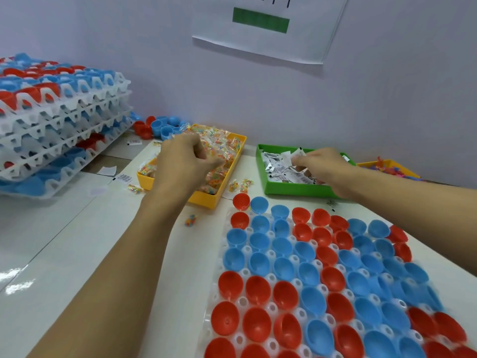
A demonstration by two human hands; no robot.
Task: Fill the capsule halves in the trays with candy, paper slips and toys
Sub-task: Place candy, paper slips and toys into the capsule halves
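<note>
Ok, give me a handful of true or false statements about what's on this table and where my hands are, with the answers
1. The left hand is in the yellow bin of candy packets. True.
2. The right hand is reaching into the tray of capsule halves. False: it is in the green bin, among the paper slips.
3. The capsule halves in the near tray already hold candy. False: those that show look empty.
4. A stack of white trays with red and blue halves stands at the far left. True.
5. The green bin sits left of the yellow one. False: it sits to its right.
</note>
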